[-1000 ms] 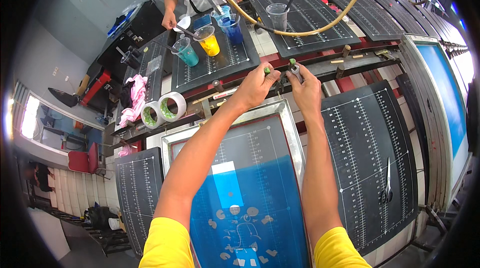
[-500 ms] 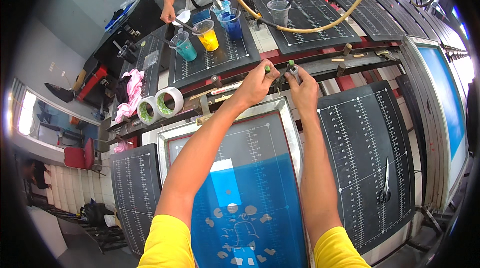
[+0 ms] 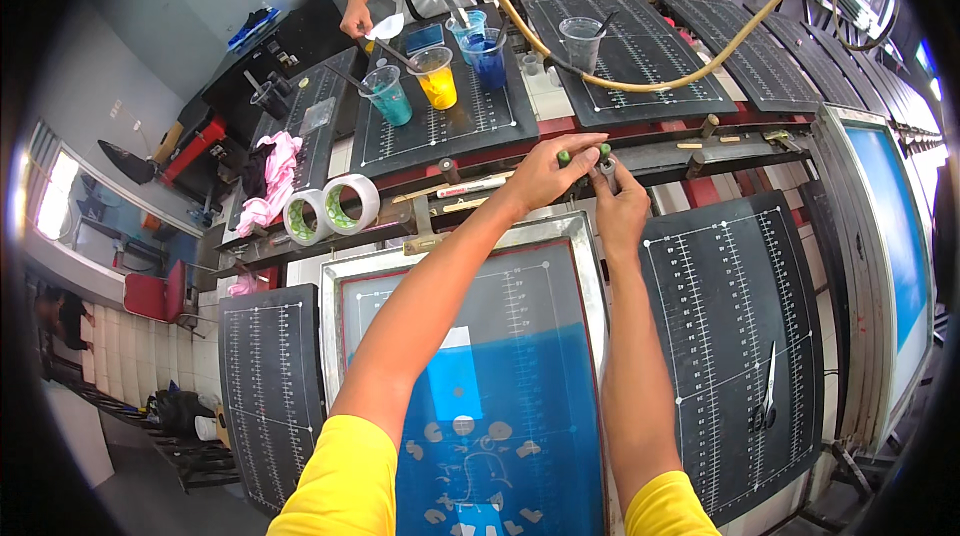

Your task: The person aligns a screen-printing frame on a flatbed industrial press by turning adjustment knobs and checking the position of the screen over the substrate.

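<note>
Ruled black boards [image 3: 745,336], right grip [image 3: 624,208] closed on shiny silver tool [image 3: 608,168], left grip [image 3: 546,174] at green knob [image 3: 564,158], hold unclear

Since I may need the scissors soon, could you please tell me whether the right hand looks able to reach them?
Probably yes: the scissors lie uncovered on the black board, though the right hand seems to hold a metal tool.
</note>
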`<action>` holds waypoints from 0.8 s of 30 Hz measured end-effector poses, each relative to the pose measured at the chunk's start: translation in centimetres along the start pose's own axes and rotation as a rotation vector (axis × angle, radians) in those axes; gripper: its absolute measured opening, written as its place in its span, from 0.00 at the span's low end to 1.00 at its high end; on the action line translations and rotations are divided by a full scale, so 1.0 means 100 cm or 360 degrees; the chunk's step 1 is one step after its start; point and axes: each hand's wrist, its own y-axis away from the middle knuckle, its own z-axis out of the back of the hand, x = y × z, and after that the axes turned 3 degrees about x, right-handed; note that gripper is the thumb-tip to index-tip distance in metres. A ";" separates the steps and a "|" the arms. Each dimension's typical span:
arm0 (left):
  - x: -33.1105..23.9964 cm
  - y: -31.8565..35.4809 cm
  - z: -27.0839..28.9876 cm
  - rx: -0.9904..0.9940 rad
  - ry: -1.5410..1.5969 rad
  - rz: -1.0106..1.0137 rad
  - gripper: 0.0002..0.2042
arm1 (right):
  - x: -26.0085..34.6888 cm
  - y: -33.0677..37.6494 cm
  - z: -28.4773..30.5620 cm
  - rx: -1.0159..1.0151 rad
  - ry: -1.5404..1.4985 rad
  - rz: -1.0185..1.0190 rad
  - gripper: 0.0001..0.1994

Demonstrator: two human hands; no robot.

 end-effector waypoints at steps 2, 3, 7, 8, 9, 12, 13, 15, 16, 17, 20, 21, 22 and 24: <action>-0.002 -0.003 0.002 0.0133 0.0166 0.0036 0.24 | 0.001 0.004 -0.001 -0.0040 -0.0018 0.0052 0.16; -0.002 -0.006 0.001 0.0183 0.0261 -0.0004 0.26 | -0.001 0.003 -0.002 -0.0080 -0.0032 0.0084 0.15; 0.000 -0.009 0.001 0.0308 0.0735 -0.0066 0.31 | 0.000 0.005 -0.002 -0.0085 -0.0121 0.0124 0.10; 0.001 -0.008 0.003 0.0320 0.0857 -0.0065 0.31 | 0.002 0.007 -0.003 -0.0070 -0.0109 0.0092 0.10; 0.004 -0.008 0.003 0.0277 0.0865 -0.0044 0.30 | 0.008 0.008 -0.003 -0.0058 -0.0094 0.0066 0.09; 0.007 -0.009 0.002 0.0176 0.0854 -0.0003 0.28 | 0.007 0.007 -0.005 -0.0076 -0.0150 0.0043 0.09; 0.006 -0.012 -0.001 0.0161 0.0829 -0.0004 0.27 | 0.004 0.006 -0.005 -0.0094 -0.0184 0.0046 0.09; 0.004 -0.015 -0.004 0.0141 0.0789 0.0000 0.26 | -0.004 0.001 0.001 -0.0008 -0.0105 0.0005 0.09; 0.004 -0.016 -0.006 0.0138 0.0774 0.0004 0.26 | -0.006 -0.001 0.005 0.0035 -0.0061 -0.0018 0.09; 0.003 -0.019 -0.008 0.0139 0.0759 0.0008 0.25 | -0.008 -0.003 0.009 0.0078 0.0036 -0.0024 0.10; 0.007 -0.013 0.000 0.0078 0.0554 0.0015 0.26 | 0.004 0.000 0.022 0.0121 0.0100 -0.0040 0.11; 0.006 -0.016 0.002 0.0114 0.0532 0.0039 0.27 | 0.003 -0.002 0.027 0.0062 -0.0043 -0.0019 0.11; 0.005 -0.017 0.000 0.0107 0.0586 0.0002 0.27 | 0.003 -0.003 0.033 0.0006 -0.0187 0.0003 0.11; 0.003 -0.016 -0.004 0.0062 0.0668 -0.0060 0.26 | 0.008 -0.004 0.052 0.0139 -0.0097 0.0005 0.12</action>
